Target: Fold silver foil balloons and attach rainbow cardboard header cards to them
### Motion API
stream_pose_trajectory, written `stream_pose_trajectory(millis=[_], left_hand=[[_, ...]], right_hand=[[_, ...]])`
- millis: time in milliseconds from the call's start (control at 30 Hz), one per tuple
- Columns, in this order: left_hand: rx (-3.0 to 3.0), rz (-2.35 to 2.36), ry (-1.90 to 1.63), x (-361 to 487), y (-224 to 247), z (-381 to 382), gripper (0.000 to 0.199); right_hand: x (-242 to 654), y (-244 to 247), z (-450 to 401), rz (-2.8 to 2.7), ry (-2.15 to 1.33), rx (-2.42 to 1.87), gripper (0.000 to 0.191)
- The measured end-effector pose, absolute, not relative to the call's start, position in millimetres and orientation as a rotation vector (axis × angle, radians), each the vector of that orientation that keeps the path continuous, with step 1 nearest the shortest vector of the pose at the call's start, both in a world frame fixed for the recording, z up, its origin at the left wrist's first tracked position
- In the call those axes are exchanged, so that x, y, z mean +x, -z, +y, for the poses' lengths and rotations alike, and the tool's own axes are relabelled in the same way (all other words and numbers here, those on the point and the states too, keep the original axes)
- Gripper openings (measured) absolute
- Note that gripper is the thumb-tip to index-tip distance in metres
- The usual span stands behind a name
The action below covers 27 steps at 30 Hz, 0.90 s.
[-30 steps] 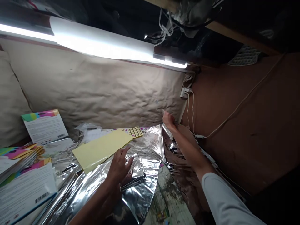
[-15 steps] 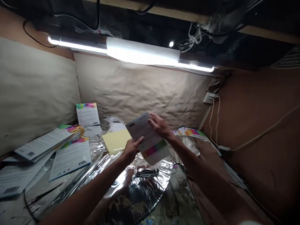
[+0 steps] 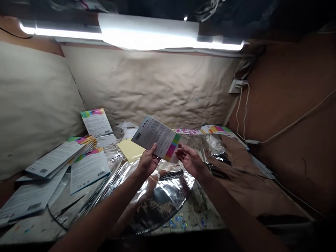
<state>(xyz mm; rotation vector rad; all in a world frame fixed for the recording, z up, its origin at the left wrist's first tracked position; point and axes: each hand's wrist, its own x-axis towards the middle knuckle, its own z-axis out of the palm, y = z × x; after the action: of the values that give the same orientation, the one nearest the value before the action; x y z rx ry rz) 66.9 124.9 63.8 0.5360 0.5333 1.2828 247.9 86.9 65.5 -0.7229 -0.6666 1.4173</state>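
A printed packet [image 3: 157, 138] with fine text, a barcode and a rainbow-coloured band is tilted in front of me above the silvery foil. My left hand [image 3: 149, 162] grips its lower edge, thumb on the printed face. My right hand [image 3: 191, 161] is at the packet's banded right end, palm turned up and fingers loosely bent beside the pale end flap. Whether its fingertips touch the flap is hard to see. Beneath both hands lies shiny silver foil film [image 3: 162, 196] with a curved edge. A yellow sheet [image 3: 130, 149] lies behind my left hand.
Similar packets [image 3: 54, 159] are piled at the left, and one packet [image 3: 96, 121] leans near the back wall. Colourful cards [image 3: 216, 130] lie at the back right. Brown sheeting [image 3: 244, 175] covers the right side. Cords run from an outlet [image 3: 236, 86] on the right.
The packet has turned, bringing its coloured band to the right. My right hand has moved from its upper edge down to the banded end. The left hand keeps its hold; my view has shifted.
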Motion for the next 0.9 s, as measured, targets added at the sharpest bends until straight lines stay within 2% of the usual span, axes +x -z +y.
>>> stream_pose_trajectory(millis=[300, 367, 433, 500, 533, 600, 700, 800, 900], left_hand=[[0.742, 0.450, -1.202, 55, -71, 121, 0.035], [0.841, 0.540, -1.114, 52, -78, 121, 0.046], [0.985, 0.785, -1.046, 48, -81, 118, 0.071], [1.298, 1.118, -1.164, 41, -80, 113, 0.100], [1.558, 1.256, -1.289, 38, -78, 110, 0.108], [2.245, 1.346, -1.427, 33, -75, 106, 0.110], [2.983, 1.253, -1.119, 32, -78, 107, 0.114], [3.070, 1.360, -0.952, 36, -85, 112, 0.127], [3.035, 1.473, -0.947, 36, -86, 117, 0.122]], right_hand=[[226, -71, 83, -0.894, -1.429, -0.664, 0.038], [224, -72, 91, -0.894, -1.424, -0.702, 0.036], [228, -72, 105, -0.841, -1.368, -0.750, 0.037], [238, -72, 118, -0.801, -1.262, -0.809, 0.040], [243, -73, 123, -0.803, -1.220, -0.849, 0.041], [248, -76, 128, -0.899, -1.242, -0.936, 0.042], [244, -84, 127, -1.194, -1.498, -0.952, 0.044], [233, -95, 124, -1.377, -1.680, -0.783, 0.047], [234, -100, 125, -1.458, -1.680, -0.727, 0.047]])
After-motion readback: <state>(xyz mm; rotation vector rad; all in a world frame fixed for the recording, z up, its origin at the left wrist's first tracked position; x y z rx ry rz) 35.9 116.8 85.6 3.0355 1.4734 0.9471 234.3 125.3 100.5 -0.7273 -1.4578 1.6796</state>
